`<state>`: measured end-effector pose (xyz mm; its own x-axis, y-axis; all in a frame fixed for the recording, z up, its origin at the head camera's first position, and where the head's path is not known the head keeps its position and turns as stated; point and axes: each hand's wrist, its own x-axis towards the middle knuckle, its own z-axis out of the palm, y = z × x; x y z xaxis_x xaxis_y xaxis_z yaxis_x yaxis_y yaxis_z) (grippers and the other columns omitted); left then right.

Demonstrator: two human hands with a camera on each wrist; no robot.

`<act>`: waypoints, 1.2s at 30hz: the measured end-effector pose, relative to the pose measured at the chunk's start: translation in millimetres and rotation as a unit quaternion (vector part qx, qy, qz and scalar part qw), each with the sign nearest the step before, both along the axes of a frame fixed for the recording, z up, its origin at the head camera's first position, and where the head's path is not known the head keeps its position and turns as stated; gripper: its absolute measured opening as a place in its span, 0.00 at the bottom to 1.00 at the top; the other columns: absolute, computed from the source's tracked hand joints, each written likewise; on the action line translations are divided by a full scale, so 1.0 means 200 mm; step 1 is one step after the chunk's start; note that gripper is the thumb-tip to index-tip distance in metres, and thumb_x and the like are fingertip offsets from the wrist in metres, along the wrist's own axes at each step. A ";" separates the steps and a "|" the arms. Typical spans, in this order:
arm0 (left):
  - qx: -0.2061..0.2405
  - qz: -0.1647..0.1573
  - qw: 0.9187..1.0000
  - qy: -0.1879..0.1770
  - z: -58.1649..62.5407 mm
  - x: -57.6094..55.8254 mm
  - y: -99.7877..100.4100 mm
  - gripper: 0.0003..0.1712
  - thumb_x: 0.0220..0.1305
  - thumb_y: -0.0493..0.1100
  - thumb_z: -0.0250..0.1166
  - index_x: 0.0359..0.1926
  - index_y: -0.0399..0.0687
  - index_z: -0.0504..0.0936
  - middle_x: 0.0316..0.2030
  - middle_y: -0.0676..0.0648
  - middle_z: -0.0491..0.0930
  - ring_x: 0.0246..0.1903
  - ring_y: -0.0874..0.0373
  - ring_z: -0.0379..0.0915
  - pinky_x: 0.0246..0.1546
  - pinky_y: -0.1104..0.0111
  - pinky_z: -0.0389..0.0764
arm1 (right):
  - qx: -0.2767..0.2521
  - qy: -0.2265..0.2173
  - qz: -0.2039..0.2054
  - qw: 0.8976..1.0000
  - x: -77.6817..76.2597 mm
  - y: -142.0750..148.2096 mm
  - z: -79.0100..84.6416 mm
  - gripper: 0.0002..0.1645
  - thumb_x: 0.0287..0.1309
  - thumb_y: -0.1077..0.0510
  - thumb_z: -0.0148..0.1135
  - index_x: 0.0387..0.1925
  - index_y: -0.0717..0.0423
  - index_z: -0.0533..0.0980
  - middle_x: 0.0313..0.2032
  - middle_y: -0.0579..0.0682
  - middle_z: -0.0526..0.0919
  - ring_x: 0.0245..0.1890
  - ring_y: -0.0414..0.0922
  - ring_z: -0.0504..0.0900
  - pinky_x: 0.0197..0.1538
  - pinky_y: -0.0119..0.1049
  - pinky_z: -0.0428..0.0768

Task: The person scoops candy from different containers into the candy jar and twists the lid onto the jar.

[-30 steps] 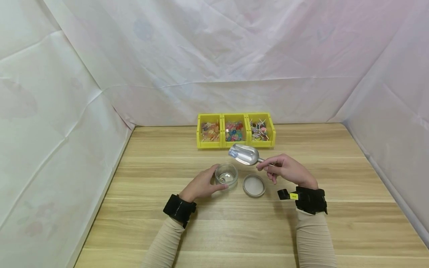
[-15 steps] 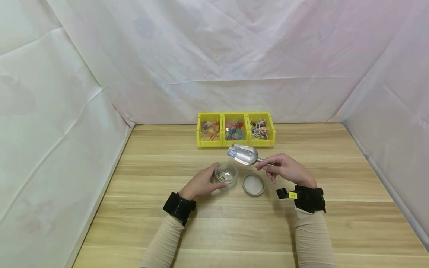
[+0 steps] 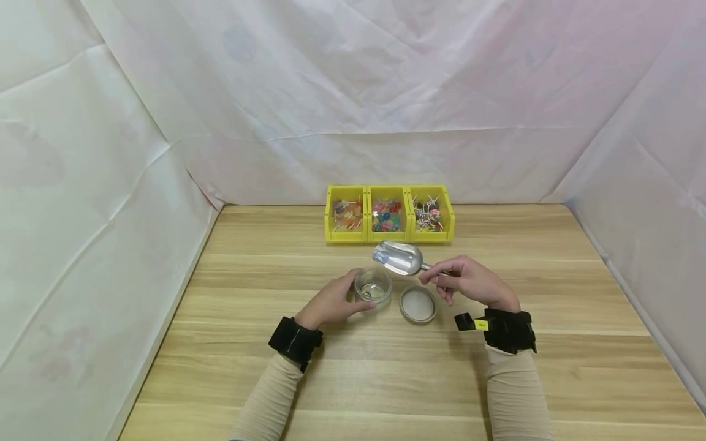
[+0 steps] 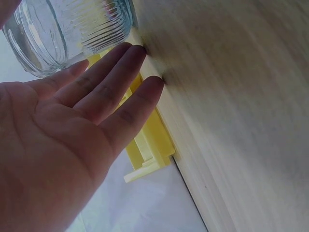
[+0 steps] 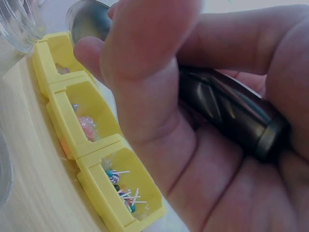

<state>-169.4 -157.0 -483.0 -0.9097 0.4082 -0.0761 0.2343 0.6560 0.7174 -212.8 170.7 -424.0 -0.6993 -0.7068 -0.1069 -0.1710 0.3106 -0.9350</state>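
My left hand (image 3: 333, 300) holds a small clear glass jar (image 3: 366, 297) standing on the table, thumb on its near side and fingers on its left. In the left wrist view the ribbed jar (image 4: 46, 34) sits beside rather straight fingers (image 4: 104, 94), whose tips reach the tabletop. My right hand (image 3: 469, 283) grips a metal scoop (image 3: 405, 260) by its handle, black (image 5: 227, 111) in the right wrist view. The scoop's bowl is above and right of the jar, with a bluish patch at its lip that I cannot identify. A round lid (image 3: 417, 305) lies right of the jar.
Behind the scoop stand three joined yellow bins (image 3: 388, 237). Wrapped candies and small lollipops (image 3: 427, 214) fill them, coloured pieces (image 3: 387, 219) in the middle one. White cloth walls (image 3: 353, 165) border the wooden table (image 3: 386, 380) at the back and both sides.
The scoop has shifted slightly left and toward me with my right hand. My left hand and the jar stay where they were.
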 end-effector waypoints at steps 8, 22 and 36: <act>0.003 -0.001 1.000 -0.001 0.00 0.00 0.00 0.50 0.59 0.66 0.68 0.74 0.48 0.60 0.66 0.44 0.72 0.67 0.49 0.66 0.69 0.55 0.66 | 0.008 -0.003 -0.003 1.000 0.02 0.01 -0.01 0.15 0.73 0.63 0.51 0.50 0.59 0.82 0.30 0.57 0.83 0.22 0.44 0.79 0.28 0.45 0.83; 0.001 -0.001 1.000 -0.003 -0.01 0.00 0.00 0.51 0.58 0.66 0.68 0.74 0.48 0.60 0.66 0.43 0.71 0.67 0.48 0.65 0.69 0.54 0.66 | -0.003 -0.011 0.020 1.000 0.04 0.04 -0.04 0.15 0.73 0.63 0.50 0.50 0.58 0.82 0.25 0.64 0.79 0.21 0.43 0.77 0.27 0.47 0.82; 0.004 0.003 1.000 -0.009 0.00 0.01 0.00 0.51 0.58 0.67 0.68 0.74 0.49 0.60 0.66 0.43 0.71 0.68 0.48 0.65 0.69 0.53 0.66 | 0.003 0.004 0.029 1.000 0.04 0.04 -0.04 0.15 0.73 0.63 0.51 0.49 0.54 0.83 0.23 0.57 0.79 0.20 0.47 0.77 0.27 0.47 0.82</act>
